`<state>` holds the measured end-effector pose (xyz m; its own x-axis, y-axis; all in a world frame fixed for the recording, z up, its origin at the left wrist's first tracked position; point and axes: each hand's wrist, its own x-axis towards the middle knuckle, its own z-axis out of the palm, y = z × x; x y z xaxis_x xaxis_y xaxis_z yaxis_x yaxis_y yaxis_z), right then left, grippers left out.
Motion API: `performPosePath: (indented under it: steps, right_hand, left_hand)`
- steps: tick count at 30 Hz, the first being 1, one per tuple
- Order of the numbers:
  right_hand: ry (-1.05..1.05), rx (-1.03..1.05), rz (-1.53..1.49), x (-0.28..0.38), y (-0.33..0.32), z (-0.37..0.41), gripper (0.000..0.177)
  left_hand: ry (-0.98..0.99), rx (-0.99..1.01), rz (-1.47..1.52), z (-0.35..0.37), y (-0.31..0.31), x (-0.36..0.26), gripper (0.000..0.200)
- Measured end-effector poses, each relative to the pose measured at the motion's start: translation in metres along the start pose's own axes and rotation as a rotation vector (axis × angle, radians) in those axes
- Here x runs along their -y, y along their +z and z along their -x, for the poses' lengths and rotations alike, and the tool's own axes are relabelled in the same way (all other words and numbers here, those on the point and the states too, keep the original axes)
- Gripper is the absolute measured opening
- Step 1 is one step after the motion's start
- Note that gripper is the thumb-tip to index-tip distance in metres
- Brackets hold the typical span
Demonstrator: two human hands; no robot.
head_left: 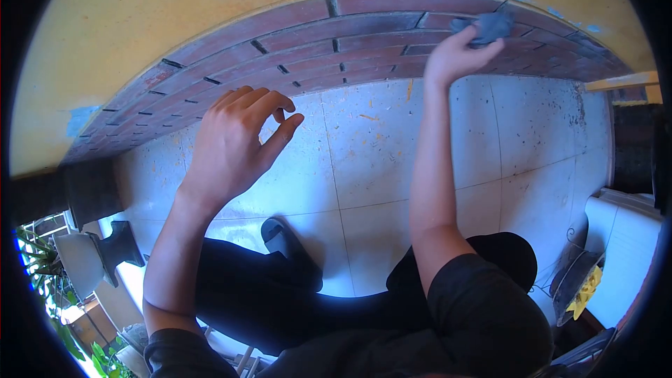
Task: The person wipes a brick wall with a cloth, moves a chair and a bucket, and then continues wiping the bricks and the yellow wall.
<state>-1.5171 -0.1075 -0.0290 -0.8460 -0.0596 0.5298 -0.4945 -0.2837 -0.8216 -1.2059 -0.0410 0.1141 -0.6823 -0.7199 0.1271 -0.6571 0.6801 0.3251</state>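
Observation:
My right hand (463, 54) reaches out to the band of red brick tiles (308, 35) along the lower wall. It grips a crumpled blue-grey cloth (495, 26), which lies against the tiles near their upper edge; part of the cloth is behind my fingers. On the left, my left hand (241, 129) hovers in front of the tiles with its fingers loosely bent and the thumb apart. Nothing shows between those fingers. Dark joints run between the tiles, some of them deep.
Yellow wall (210, 0) with peeling blue-grey patches rises above the bricks. Orange flakes and dark specks lie on the white tiled floor (392, 140). At right stand a white box-like object (619, 252) and a dark round container (570, 283) holding something yellow. Plants (42, 255) are at left.

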Motion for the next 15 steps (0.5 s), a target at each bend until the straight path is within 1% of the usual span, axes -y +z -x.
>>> performPosePath:
  steps: [1, 3, 5, 6, 7, 8, 10, 12, 15]
  right_hand:
    - [0.032, 0.007, -0.11, 0.006, 0.005, 0.02, 0.022]
    - [-0.032, 0.108, 0.03, 0.008, 0.009, 0.065, 0.024]
    - [-0.102, 0.217, -0.024, 0.023, 0.013, 0.102, 0.025]
    - [-0.064, 0.286, -0.142, 0.03, 0.015, 0.116, 0.025]
    - [-0.152, 0.341, -0.097, 0.038, 0.016, 0.126, 0.026]
    - [-0.212, 0.393, -0.151, 0.043, 0.017, 0.136, 0.029]
    - [-0.214, 0.543, -0.191, 0.054, 0.019, 0.16, 0.035]
    - [-0.041, 0.685, -0.239, 0.066, 0.014, 0.174, 0.026]
    - [0.255, 0.52, -0.299, 0.07, 0.01, 0.169, 0.029]
  left_hand:
    - [0.0, 0.005, -0.002, -0.001, 0.002, 0.0, 0.012]
    - [0.002, 0.024, 0.011, -0.002, 0.005, 0.001, 0.012]
    - [0.0, 0.046, 0.027, -0.003, 0.009, 0.001, 0.012]
    - [-0.008, 0.059, 0.034, -0.002, 0.01, 0.001, 0.012]
    - [-0.018, 0.071, 0.041, -0.001, 0.012, 0.001, 0.012]
    - [-0.014, 0.076, 0.043, -0.001, 0.013, 0.001, 0.012]
    - [-0.01, 0.082, 0.043, -0.001, 0.014, 0.0, 0.012]
    - [0.008, 0.078, 0.041, -0.001, 0.013, -0.002, 0.012]
    - [0.01, 0.08, 0.037, 0.0, 0.008, -0.004, 0.012]
